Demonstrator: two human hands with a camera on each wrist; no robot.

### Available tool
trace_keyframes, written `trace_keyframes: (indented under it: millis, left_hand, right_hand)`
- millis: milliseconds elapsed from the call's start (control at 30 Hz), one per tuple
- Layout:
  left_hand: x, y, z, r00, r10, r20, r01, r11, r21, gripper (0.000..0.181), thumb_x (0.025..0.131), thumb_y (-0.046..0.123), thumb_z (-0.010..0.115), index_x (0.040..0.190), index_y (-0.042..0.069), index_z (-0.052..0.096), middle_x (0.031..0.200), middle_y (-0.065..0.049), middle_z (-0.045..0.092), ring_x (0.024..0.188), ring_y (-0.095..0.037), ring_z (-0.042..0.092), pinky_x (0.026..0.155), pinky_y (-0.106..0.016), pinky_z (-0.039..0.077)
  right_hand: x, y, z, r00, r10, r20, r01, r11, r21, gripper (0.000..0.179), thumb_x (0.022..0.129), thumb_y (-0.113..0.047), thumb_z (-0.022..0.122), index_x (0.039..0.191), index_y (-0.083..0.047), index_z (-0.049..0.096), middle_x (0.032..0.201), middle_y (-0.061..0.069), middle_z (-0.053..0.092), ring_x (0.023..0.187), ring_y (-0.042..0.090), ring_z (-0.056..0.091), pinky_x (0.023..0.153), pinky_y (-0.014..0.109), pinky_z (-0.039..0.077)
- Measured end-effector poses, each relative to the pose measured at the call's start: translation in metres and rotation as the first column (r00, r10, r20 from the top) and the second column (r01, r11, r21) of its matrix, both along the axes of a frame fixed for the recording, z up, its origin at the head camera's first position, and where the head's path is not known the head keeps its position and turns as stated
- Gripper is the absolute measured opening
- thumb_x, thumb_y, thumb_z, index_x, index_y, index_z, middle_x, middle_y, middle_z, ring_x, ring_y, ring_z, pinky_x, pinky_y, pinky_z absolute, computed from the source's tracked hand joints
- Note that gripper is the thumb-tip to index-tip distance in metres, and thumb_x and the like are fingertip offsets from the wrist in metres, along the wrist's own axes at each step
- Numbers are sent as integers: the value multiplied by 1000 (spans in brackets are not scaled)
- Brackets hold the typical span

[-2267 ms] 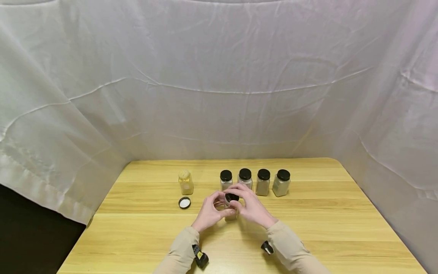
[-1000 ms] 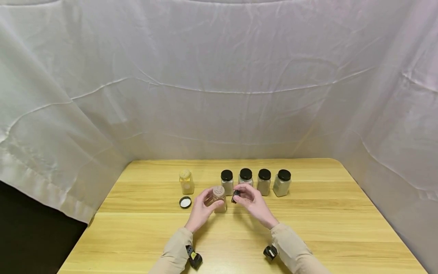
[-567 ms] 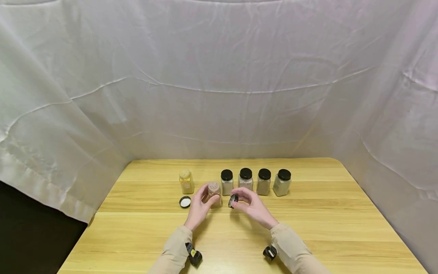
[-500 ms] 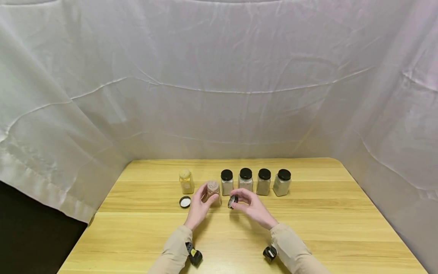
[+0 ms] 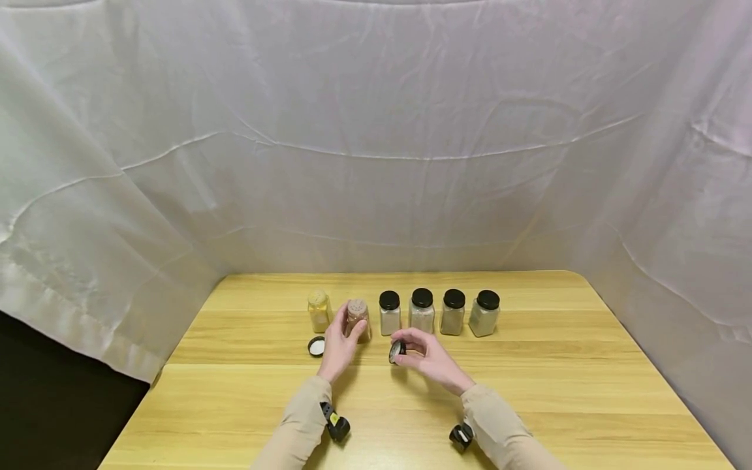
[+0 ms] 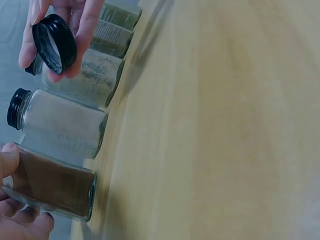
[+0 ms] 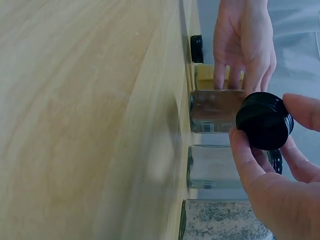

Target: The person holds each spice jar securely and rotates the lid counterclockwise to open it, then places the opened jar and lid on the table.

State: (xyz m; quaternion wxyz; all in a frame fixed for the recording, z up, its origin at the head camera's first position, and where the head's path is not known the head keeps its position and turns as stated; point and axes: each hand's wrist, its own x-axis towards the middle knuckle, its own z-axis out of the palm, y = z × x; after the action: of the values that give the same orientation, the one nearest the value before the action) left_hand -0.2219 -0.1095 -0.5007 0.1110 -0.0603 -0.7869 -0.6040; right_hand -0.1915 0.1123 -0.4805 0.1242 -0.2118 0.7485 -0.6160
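Note:
My left hand [image 5: 339,344] grips an upright glass spice jar [image 5: 359,321] of brown powder, its perforated shaker top uncovered. In the left wrist view the thumb and fingers hold the jar's [image 6: 52,185] upper part. My right hand [image 5: 433,358] pinches a black screw lid [image 5: 397,351], tilted so that its pale inside shows in the head view. The right wrist view shows the lid's [image 7: 264,121] black outer face between thumb and fingers. Just left of the brown jar stands a yellow-powder jar [image 5: 319,312] with a bare shaker top. Its black lid [image 5: 316,346] lies inside-up in front.
To the right, several glass jars with black lids stand in a row: a pale one [image 5: 390,314], a speckled one [image 5: 422,313], and greyish-green ones [image 5: 452,313] [image 5: 484,314]. The wooden table [image 5: 564,385] ends at a grey-white curtain [image 5: 376,196] behind.
The lid has come off the brown jar into my right hand. My left hand has carried the jar left and back, beside the yellow one. The right hand has turned and lowered the lid slightly.

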Motion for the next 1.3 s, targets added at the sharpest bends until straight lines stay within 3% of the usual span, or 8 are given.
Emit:
trace_keyframes:
  millis: [333, 733, 867, 1133, 1200, 1300]
  left_hand:
    - [-7, -1, 3, 998, 65, 16, -64, 998, -29, 63, 102, 11, 57, 154, -10, 26, 158, -33, 31, 145, -47, 36, 120, -53, 34]
    - [-11, 4, 11, 986, 164, 28, -162, 985, -64, 61, 104, 12, 54, 153, -11, 26, 159, -32, 30, 146, -46, 35, 121, -54, 34]
    - [-4, 4, 11, 984, 175, 17, -173, 981, -89, 59, 105, 12, 50, 153, -12, 26, 159, -33, 29, 145, -47, 36, 121, -55, 34]
    - [21, -3, 11, 979, 202, 17, -198, 973, -121, 50, 109, 21, 38, 153, -3, 34, 156, -25, 40, 142, -44, 43, 121, -55, 34]
    - [26, -6, 10, 976, 219, 12, -216, 970, -109, 48, 110, 23, 36, 151, -1, 40, 155, -22, 43, 125, -44, 58, 115, -54, 43]
    - [29, -10, 9, 966, 258, -25, -259, 962, -82, 41, 110, 23, 38, 140, 1, 56, 150, -16, 51, 118, -43, 63, 108, -52, 50]
  right_hand:
    - [-1, -2, -2, 1000, 2, 14, -1, 1000, -16, 47, 91, -8, 69, 134, 5, 54, 131, 33, 57, 122, 39, 59, 94, 16, 52]
    - [-3, -7, -2, 1000, 1, 20, -1, 1000, -6, 48, 91, -7, 70, 135, 5, 54, 132, 33, 57, 120, 33, 61, 97, 20, 53]
    - [-4, -10, -2, 1000, 5, 20, -5, 1000, -2, 50, 90, -6, 70, 135, 6, 52, 135, 34, 54, 119, 33, 61, 98, 22, 52]
    - [-10, -21, -2, 1000, 3, 10, -3, 1000, 10, 52, 89, -1, 70, 135, 11, 50, 140, 34, 51, 119, 35, 60, 98, 22, 52]
    - [-12, -26, -3, 1000, 1, 5, -1, 1000, 19, 52, 88, -1, 70, 135, 11, 50, 140, 33, 51, 120, 36, 60, 101, 27, 52]
    - [-18, -33, -5, 1000, 1, 5, -1, 999, 32, 52, 87, 3, 70, 134, 12, 51, 139, 33, 52, 122, 39, 59, 107, 37, 53]
